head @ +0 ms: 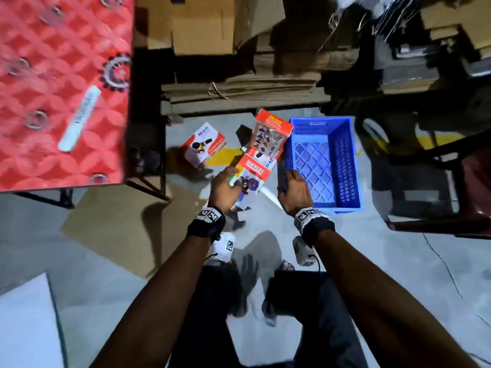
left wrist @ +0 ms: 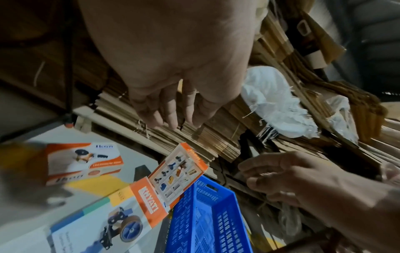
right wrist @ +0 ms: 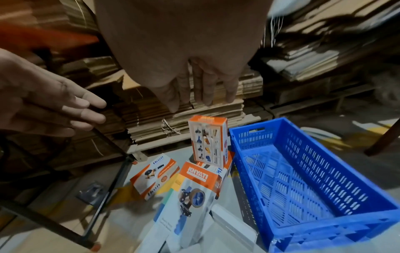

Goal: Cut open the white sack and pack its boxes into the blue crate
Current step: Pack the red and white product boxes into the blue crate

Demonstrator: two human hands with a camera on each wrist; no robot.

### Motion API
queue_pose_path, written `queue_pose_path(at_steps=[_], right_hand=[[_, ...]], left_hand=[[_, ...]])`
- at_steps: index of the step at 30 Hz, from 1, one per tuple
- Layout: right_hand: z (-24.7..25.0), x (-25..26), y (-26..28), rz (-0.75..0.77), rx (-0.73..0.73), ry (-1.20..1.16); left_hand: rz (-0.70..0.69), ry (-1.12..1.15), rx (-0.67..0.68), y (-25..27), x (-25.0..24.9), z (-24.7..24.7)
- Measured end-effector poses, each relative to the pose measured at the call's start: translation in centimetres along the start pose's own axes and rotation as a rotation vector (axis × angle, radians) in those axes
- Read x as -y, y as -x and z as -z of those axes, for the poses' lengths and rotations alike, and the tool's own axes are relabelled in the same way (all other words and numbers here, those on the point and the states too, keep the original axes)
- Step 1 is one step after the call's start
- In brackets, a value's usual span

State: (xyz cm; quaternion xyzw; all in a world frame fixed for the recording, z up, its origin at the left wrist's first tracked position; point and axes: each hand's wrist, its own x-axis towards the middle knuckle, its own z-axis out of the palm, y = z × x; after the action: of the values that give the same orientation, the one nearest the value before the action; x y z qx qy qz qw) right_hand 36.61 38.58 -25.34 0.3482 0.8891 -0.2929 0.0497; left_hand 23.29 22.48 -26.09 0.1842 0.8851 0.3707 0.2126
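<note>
The blue crate (head: pixel 345 160) stands empty on the floor at the right. Left of it lie the boxes: a Khyati box (head: pixel 253 168) showing a wheeled tool, a tall orange-topped box (head: pixel 271 131) leaning on the crate's left wall, and an Ikon box (head: pixel 204 148) further left. My left hand (head: pixel 229 179) hovers above the Khyati box and my right hand (head: pixel 288 179) above the crate's near left corner. The wrist views show both with straight fingers (left wrist: pixel 168 118) (right wrist: pixel 194 94), holding nothing. The white sack (left wrist: pixel 277 106) lies crumpled on the stacked cardboard.
A red patterned table (head: pixel 61 88) with a white stick-like item (head: pixel 79 118) stands at the left. Flattened cardboard stacks (head: pixel 239 88) fill the back. A brown cardboard sheet (head: pixel 119 229) lies on the floor, and a dark metal frame (head: pixel 438 181) stands right of the crate.
</note>
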Motion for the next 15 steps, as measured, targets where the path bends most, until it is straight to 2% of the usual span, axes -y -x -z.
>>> queue_pose_path(at_steps=[3, 7, 12, 15], right_hand=[[-7.9, -5.5, -5.2, 0.005, 0.03, 0.016], [-18.5, -12.6, -12.2, 0.048, 0.051, -0.031], [-27.1, -16.8, -20.1, 0.148, 0.027, -0.046], [-29.9, -18.1, -24.5, 0.165, -0.029, -0.052]], left_hand=[[0.113, 0.028, 0.05, -5.2, 7.9, -7.2], [0.125, -0.017, 0.078, -11.2, 17.7, -16.5], [0.092, -0.139, 0.07, -16.8, 24.6, -23.3], [0.104, -0.317, 0.016, -19.9, 25.4, -25.0]])
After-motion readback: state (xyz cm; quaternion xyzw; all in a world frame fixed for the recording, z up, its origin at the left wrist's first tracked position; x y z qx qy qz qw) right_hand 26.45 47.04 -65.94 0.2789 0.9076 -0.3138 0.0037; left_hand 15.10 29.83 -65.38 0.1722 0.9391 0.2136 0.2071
